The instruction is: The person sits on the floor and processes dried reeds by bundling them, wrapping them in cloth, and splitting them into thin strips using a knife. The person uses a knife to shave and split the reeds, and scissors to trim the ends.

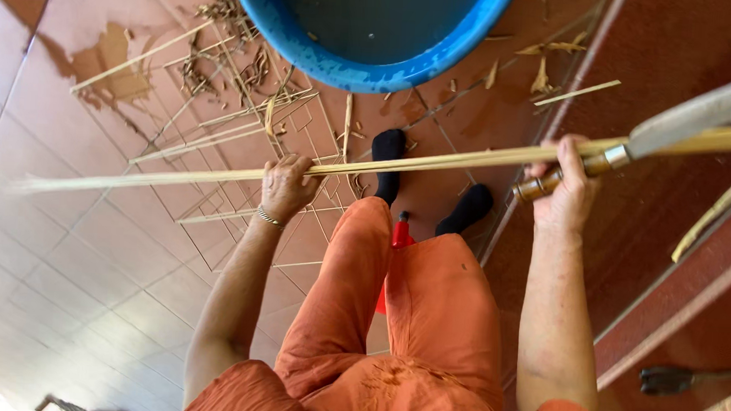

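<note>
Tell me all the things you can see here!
strip: one, pale yellow, long, held across the middle
knife: one, grey blade, brown handle, right
tub: one, blue, top
scraps: many, tan, floor by the tub
tool: one, dark, lower right
red thing: one, between the knees
socks: two, black
trousers: orange
bracelet: one, silver, left wrist
left hand: grips the strip
right hand: grips the knife

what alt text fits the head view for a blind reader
Seen from above, a seated person's left hand grips a long bamboo strip while the right hand holds a knife against it. A blue tub sits ahead.
</note>
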